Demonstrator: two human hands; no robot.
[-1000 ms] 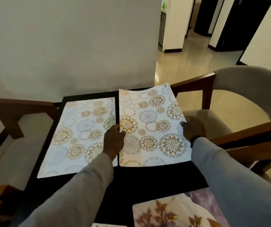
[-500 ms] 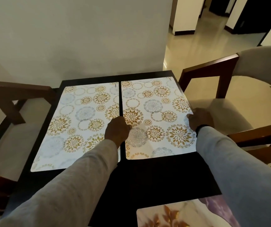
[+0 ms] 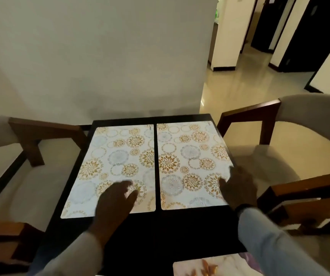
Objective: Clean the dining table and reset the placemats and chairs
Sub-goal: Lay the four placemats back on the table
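Step in hand, by the look of it: laying out placemats at far end of dark surface (image 3: 172,232).
Two circle-patterned mats flat, side by side, narrow gap between: left placemat (image 3: 118,156), right placemat (image 3: 190,154) reaching far right corner.
Left hand (image 3: 116,200) over near part of left mat, fingers spread, gripping nothing; blurred, contact unclear.
Right hand (image 3: 237,188) at right mat's right edge; grip unreadable.
Third mat (image 3: 204,265) at near edge.
Chairs each side: left chair (image 3: 30,140), right chair (image 3: 291,124).
Next, likely: square left mat, then third mat and chairs.
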